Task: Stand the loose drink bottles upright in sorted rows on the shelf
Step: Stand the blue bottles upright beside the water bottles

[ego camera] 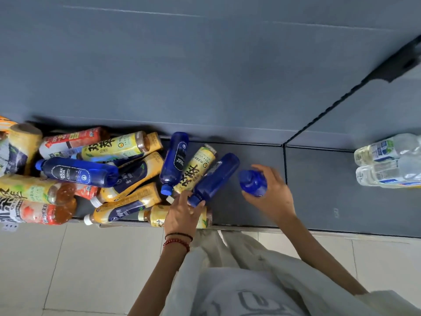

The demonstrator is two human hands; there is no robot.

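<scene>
Your right hand [271, 195] is wrapped around a blue bottle [252, 182], fingers curled over the far side, and you're seeing that bottle nearly end-on. It's over the bare stretch of shelf [319, 190], just left of the divider seam [284, 163]. Can't tell if its base is touching down.

Your left hand [182, 215], the one with the bracelets [178, 241], reaches to the cap end of a second blue bottle [215, 179] lying on its side. Fingers look mostly straight, so honestly I can't tell whether it's gripping or only touching.

Right beside that one there's a yellow tea bottle [196, 169] and a third blue bottle [174, 161], all lying down and touching. Under your left wrist another yellow bottle [157, 216] sits right at the shelf's front edge.

Further left it's a heap of bottles [91, 174], stacked on each other from the back panel [205, 65] to the front lip, some caps poking past the edge over the tiled floor [68, 258].

Open room is to your right: bare shelf both sides of the seam, up to two clear bottles [387, 160] side by side at the far right.
</scene>
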